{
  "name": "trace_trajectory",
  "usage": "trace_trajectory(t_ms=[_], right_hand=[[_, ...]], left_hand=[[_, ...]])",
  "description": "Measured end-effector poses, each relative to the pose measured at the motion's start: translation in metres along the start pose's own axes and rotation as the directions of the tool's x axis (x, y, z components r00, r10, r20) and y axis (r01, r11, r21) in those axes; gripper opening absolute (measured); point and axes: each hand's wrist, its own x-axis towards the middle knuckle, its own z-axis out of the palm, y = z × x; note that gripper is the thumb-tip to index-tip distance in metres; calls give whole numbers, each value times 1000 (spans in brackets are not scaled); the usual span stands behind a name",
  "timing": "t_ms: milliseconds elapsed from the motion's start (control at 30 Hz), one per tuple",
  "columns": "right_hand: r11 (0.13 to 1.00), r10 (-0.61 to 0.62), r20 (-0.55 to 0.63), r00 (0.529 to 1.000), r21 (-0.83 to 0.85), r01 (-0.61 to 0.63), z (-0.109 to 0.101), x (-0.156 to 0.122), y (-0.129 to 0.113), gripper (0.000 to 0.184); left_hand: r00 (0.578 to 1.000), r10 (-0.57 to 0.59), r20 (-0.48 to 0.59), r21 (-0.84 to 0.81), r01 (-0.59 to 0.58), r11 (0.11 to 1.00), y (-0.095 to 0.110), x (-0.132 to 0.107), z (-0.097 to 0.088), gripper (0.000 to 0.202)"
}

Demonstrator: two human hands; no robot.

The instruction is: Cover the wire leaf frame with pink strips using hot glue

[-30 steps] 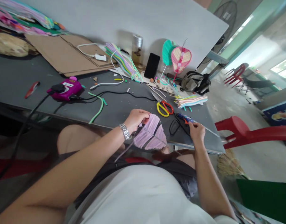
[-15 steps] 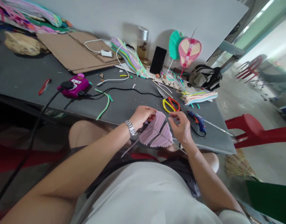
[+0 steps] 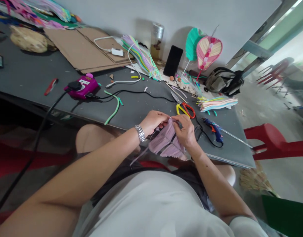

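Over my lap at the table's front edge is a purple leaf shape (image 3: 163,141) built of rows of fuzzy pipe cleaners, with dark gaps between some rows. My left hand (image 3: 155,122) pinches its upper left edge. At the top tip, the fingers of my right hand (image 3: 184,130) close on the same leaf, almost touching the left fingertips. A loose purple strip (image 3: 139,156) hangs down to the left. Just beyond my hands lie scissors (image 3: 185,110) with one yellow and one red handle. To the right rests a blue glue gun (image 3: 214,130).
A magenta power adapter (image 3: 83,87) with black cords sits left on the table. Farther back are cardboard sheets (image 3: 84,49), pipe-cleaner bundles (image 3: 141,59), a phone (image 3: 173,61), a jar (image 3: 157,41) and leaf-shaped fans (image 3: 208,54). A red chair (image 3: 267,141) stands at the right.
My right hand has moved left from beside the leaf and closed on its top tip, next to my left fingers. The whole view has shifted slightly.
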Motion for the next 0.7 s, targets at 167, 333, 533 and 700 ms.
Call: trace_trajectory(t_ms=[167,333,533,700], right_hand=[[999,-8,32,999,-51,10,-1,-2,1,23],[988,-42,65,997,-149,52,-2,-5,1,22],[973,-90,76,993,-208,105,-2,-7,-1,22],[951,-135,82,987,-268,153,-2,-10,-2,22]], left_hand=[[1000,-7,-11,27,7,1000,2,-2,2,16],[1000,-1,-9,39,1,999,4,-4,3,17],[1000,1,-9,14,-1,1000,3,-4,4,18],[1000,20,-4,8,-20,1000,1,-4,3,17]])
